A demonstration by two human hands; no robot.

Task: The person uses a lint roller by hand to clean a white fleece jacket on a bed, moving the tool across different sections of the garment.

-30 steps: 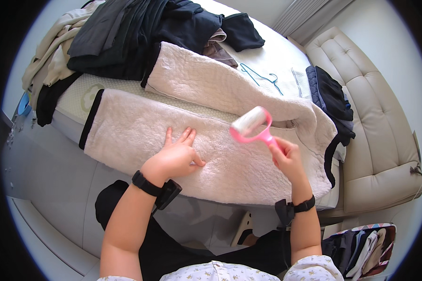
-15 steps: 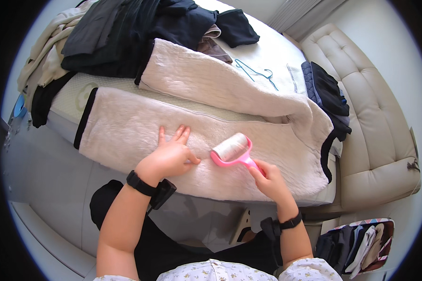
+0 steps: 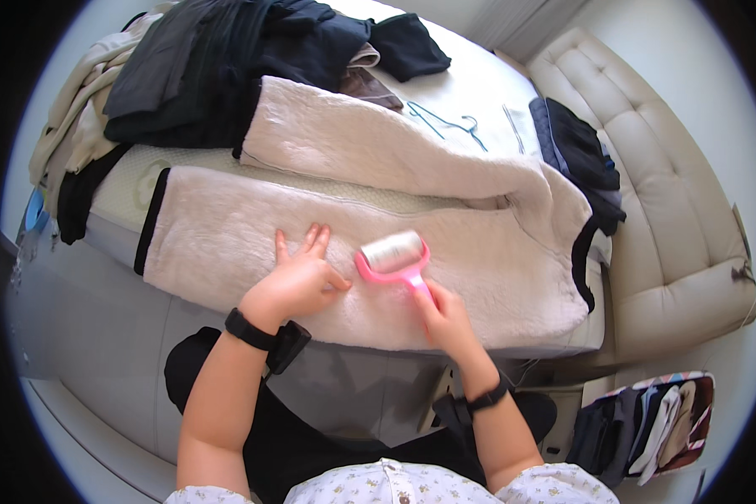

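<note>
A pair of cream fleece trousers [image 3: 218, 223], with black trim at waist and leg ends, lies spread across the bed. My right hand [image 3: 448, 319] is wrapped round the pink handle of a lint roller [image 3: 395, 256]. The roller's white sheet rests on the nearer leg, around its middle. Just left of the roller, my left hand [image 3: 298, 281] presses on the same leg with its fingers spread, holding nothing. Both wrists wear black bands.
Dark folded clothes [image 3: 218, 67] are heaped at the far left beside cream garments [image 3: 84, 109]. A blue hanger [image 3: 449, 124] lies on the mattress. More dark clothes [image 3: 575, 151] sit near the tufted beige headboard [image 3: 655, 193]. A basket of clothes [image 3: 647, 424] stands at lower right.
My right hand has moved left with the lint roller, bringing it closer to my left hand. My left hand stays in nearly the same place on the fleece.
</note>
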